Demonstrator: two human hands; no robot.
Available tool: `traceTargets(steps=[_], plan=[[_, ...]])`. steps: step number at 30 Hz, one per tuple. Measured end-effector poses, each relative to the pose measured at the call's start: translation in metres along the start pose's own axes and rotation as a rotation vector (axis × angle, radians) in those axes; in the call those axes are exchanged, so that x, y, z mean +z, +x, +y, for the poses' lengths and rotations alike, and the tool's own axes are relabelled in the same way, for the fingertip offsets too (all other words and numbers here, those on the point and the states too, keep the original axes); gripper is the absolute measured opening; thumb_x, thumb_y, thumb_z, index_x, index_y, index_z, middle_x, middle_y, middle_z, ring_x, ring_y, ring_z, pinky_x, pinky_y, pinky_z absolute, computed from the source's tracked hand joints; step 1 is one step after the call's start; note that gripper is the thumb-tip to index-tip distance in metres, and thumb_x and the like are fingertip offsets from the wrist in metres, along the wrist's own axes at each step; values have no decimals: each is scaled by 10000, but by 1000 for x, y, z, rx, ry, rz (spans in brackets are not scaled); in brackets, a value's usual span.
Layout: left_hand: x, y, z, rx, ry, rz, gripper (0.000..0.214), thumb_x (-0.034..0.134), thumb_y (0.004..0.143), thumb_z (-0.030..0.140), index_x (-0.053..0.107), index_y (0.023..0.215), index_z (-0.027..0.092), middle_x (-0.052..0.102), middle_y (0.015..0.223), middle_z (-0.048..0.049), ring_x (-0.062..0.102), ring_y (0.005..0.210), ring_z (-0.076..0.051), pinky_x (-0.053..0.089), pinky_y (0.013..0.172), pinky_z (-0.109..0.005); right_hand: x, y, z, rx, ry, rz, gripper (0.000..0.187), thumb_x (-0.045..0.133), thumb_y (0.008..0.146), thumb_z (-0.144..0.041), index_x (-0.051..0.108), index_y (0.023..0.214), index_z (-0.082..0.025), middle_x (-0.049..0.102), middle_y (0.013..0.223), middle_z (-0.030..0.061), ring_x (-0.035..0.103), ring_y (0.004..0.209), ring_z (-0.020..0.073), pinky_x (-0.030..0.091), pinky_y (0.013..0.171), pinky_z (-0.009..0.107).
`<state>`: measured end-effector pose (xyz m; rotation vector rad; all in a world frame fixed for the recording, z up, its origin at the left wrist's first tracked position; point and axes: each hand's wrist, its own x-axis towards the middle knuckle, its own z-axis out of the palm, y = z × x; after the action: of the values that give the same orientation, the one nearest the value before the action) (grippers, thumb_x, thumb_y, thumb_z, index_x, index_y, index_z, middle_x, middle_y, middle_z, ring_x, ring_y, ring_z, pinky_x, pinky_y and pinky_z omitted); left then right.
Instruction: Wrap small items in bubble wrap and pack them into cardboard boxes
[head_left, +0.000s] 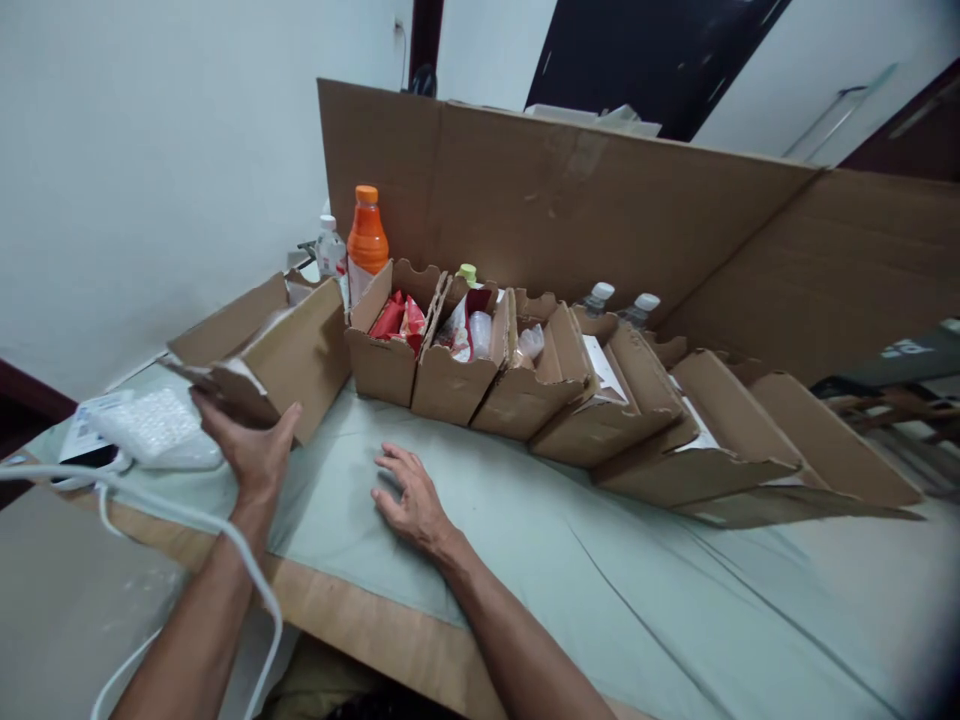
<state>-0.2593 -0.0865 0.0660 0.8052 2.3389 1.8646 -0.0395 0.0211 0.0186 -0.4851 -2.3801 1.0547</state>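
Observation:
My left hand (253,452) grips the near end of an open-topped cardboard box (296,350) at the left, thumb on its right side and fingers on its left. The box looks tilted; whether it rests on the table I cannot tell. My right hand (414,505) is over the pale green cloth (360,440), fingers apart and holding nothing. Before it stands a row of similar cardboard boxes: one with red packets (397,318), another with a maroon-and-white packet (457,325) and a clear plastic item (480,333).
Behind the boxes stand an orange bottle (367,240), a clear bottle (328,250) and a tall cardboard panel (525,190). Left of my left hand lies bubble wrap (161,425). A white cable (217,522) loops across my left forearm. The table's wooden edge (360,615) is nearest me.

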Motion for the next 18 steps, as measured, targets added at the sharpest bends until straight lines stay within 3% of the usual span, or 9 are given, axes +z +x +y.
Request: traceTargets(steps=[1, 3, 6, 9, 13, 18], plan=[[12, 13, 1, 19, 67, 154, 1254, 794, 732, 516, -45, 1601, 181, 86, 1686, -210, 10, 1588, -424, 136, 1295, -561, 0, 0, 0, -5, 7, 7, 439, 656, 835, -240, 655, 1274, -223, 589, 1471, 154, 562, 1342, 297, 440, 1133, 524], [33, 33, 3, 74, 124, 249, 1308, 863, 621, 474, 86, 1598, 82, 159, 1656, -286, 132, 1568, -440, 119, 1290, -572, -1, 1, 1, -8, 24, 16, 419, 661, 829, -238, 667, 1248, -231, 603, 1456, 143, 573, 1325, 293, 444, 1127, 521], [56, 48, 2, 134, 92, 81, 1090, 782, 717, 485, 251, 1574, 72, 247, 1632, -279, 173, 1566, -403, 138, 1283, -559, -1, 1, 1, 1, 48, 19, 391, 658, 828, -230, 681, 1218, -229, 617, 1441, 136, 582, 1309, 285, 460, 1114, 505], [67, 45, -3, 140, 49, 17, 872, 697, 815, 481, 372, 1537, 115, 387, 1565, -237, 318, 1516, -359, 249, 1257, -516, -1, 1, 0, 12, 61, 16, 367, 656, 825, -211, 692, 1190, -221, 635, 1417, 137, 592, 1295, 283, 466, 1109, 504], [76, 30, -9, 128, 23, -8, 800, 654, 864, 486, 395, 1529, 124, 445, 1526, -231, 432, 1440, -344, 322, 1218, -516, 1, 1, 0, 20, 88, 38, 346, 648, 831, -190, 697, 1172, -224, 648, 1398, 131, 596, 1286, 277, 471, 1105, 493], [92, 6, -6, 129, -10, -91, 808, 647, 877, 508, 377, 1544, 141, 424, 1562, -228, 461, 1428, -335, 365, 1194, -508, 3, 2, 2, 15, 83, 46, 329, 642, 835, -183, 708, 1155, -214, 663, 1374, 131, 609, 1265, 271, 473, 1103, 476]])
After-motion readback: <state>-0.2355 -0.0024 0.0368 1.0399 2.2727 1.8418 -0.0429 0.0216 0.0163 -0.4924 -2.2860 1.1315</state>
